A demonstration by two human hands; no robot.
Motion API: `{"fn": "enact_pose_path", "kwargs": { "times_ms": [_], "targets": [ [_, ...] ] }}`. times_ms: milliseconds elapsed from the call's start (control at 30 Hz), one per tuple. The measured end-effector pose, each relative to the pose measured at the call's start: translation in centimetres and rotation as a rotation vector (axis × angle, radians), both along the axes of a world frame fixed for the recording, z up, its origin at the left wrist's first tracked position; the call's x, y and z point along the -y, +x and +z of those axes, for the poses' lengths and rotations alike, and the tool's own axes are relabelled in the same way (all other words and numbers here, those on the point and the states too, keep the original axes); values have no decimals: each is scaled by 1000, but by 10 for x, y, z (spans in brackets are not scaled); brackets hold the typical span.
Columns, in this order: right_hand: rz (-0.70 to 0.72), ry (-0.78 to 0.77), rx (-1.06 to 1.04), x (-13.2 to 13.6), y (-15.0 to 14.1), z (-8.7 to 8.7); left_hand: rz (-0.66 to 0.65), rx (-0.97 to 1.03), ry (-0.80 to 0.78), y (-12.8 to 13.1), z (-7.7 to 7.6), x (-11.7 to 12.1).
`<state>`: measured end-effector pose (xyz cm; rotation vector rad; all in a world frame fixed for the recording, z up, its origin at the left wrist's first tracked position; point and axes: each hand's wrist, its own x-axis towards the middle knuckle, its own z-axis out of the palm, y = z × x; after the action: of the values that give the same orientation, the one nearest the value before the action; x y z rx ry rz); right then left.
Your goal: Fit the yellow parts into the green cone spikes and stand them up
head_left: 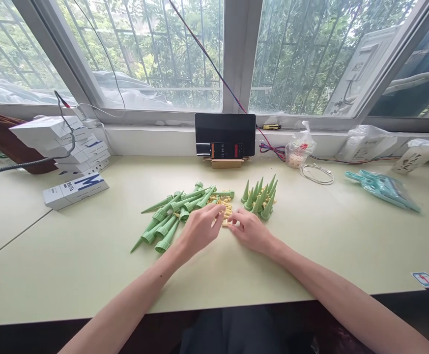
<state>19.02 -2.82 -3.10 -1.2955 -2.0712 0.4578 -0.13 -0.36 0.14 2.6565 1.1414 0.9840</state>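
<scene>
A loose heap of green plastic cone spikes (170, 216) lies on the pale table (89, 255), left of centre. A group of green cones (260, 196) stands upright to the right. Between them lies a small pile of yellow pieces (223, 201). My left hand (199, 228) reaches over the near edge of the yellow pile, fingers curled together at the pieces. My right hand (249, 228) rests beside it, fingertips pinched at a yellow piece (226, 223). What exactly each hand grips is too small to make out.
A dark tablet (225, 132) with a phone (226, 150) in front stands at the window sill. White boxes (70, 147) are stacked at the left, one box (76, 189) lying nearer. Plastic bags (299, 147), a coiled cable (317, 173) and teal items (382, 189) lie at the right.
</scene>
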Motion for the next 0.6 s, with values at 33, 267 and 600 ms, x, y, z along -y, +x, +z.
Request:
{"fn": "enact_pose_path", "kwargs": {
  "times_ms": [33, 267, 600],
  "targets": [
    [1, -7, 6, 0, 0, 0, 71, -48, 20, -4, 2, -3],
    [-5, -31, 31, 1, -1, 2, 416, -351, 21, -21, 14, -15],
    [-15, -63, 2, 0, 0, 2, 486, -480, -214, -15, 26, -9]
  ]
}}
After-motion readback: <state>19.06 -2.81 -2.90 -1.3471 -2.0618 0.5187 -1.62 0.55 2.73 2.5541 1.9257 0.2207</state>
